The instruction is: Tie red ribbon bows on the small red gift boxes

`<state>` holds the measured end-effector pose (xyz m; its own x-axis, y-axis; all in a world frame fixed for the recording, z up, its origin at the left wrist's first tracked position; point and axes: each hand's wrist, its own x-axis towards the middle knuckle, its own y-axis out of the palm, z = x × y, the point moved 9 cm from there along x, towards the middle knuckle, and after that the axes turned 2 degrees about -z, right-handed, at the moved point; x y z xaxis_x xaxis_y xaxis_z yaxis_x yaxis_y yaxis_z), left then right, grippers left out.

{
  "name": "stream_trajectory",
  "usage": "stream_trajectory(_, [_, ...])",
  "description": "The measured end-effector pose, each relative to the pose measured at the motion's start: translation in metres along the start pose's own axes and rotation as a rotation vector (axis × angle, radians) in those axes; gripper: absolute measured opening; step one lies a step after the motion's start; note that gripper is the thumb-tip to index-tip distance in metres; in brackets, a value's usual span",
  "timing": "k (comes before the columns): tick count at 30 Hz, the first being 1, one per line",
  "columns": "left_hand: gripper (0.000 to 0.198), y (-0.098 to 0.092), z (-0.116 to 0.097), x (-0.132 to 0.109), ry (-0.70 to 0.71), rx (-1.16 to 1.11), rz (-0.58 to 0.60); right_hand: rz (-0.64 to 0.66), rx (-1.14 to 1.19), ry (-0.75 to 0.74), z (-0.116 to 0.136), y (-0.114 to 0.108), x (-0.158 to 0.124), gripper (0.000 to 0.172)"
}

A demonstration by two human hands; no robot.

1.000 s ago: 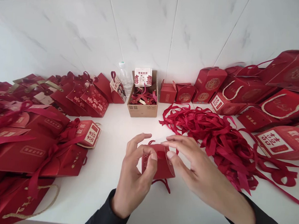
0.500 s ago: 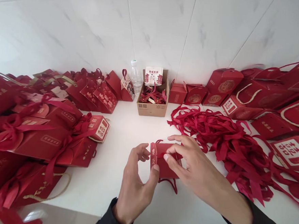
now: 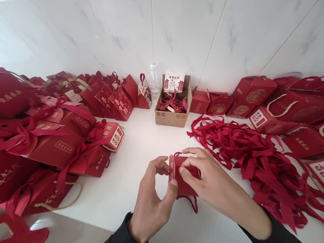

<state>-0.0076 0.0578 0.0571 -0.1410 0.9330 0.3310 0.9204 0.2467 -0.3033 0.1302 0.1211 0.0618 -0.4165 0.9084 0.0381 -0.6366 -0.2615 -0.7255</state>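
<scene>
A small red gift box [image 3: 184, 184] stands on the white table [image 3: 137, 153] right in front of me, a thin red ribbon trailing out below it. My left hand [image 3: 152, 200] pinches the box's left flap between thumb and fingers. My right hand [image 3: 205, 176] lies over the top of the box, fingertips pressed on the same flap edge. Both hands are closed on the box.
A heap of loose red ribbons [image 3: 248, 157] lies to the right. Finished red boxes with bows [image 3: 55, 143] crowd the left side. A cardboard carton [image 3: 173, 107] and a plastic bottle [image 3: 153, 82] stand at the tiled wall, with larger red gift bags [image 3: 287, 108] at the back right.
My view has swung to the left and down a little. The left fingers have curled in closer to the flap, and the right hand has settled more over the box.
</scene>
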Motion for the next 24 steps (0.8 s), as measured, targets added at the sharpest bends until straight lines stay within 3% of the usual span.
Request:
stream_trajectory(5, [0.021, 0.001, 0.005, 0.004, -0.069, -0.039, 0.04, 0.038, 0.025, 0.009, 0.002, 0.001, 0.0, 0.026])
stream_trajectory(11, [0.038, 0.003, 0.0, 0.002, 0.003, 0.103, 0.043, 0.073, 0.067, 0.059, 0.001, -0.01, -0.005, 0.025])
stream_trajectory(14, [0.035, 0.004, 0.0, 0.002, 0.011, 0.087, 0.028, 0.087, 0.078, 0.075, 0.0, -0.013, -0.005, 0.026])
stream_trajectory(24, [0.03, 0.003, -0.001, 0.001, -0.002, 0.034, 0.032, 0.137, 0.105, 0.079, -0.005, 0.007, 0.002, 0.024])
